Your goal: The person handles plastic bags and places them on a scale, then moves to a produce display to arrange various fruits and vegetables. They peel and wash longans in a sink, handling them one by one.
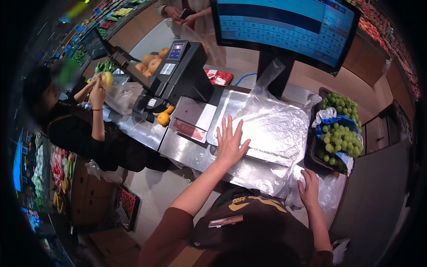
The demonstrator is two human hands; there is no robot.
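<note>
My left hand [231, 146] lies with spread fingers over the left part of a shiny metal weighing tray [215, 127]. A thin clear plastic bag [273, 118] covers much of that tray, and the fingertips are at its left edge. My right hand [308, 190] is by the counter's near right corner, fingers apart and slightly bent, above crumpled clear plastic bags [327, 189]. Whether it touches them I cannot tell. Nothing shows in either hand. Right of the tray stands a dark crate [311, 153] of green grapes [341, 139], partly wrapped in blue and white paper.
A large screen [284, 26] rises behind the tray. To the left are a black label printer [180, 73], a white-and-red pad [192, 119], an orange fruit [163, 119] and a co-worker [95, 138] holding yellow fruit. Across the counter, another person [187, 15] holds a phone.
</note>
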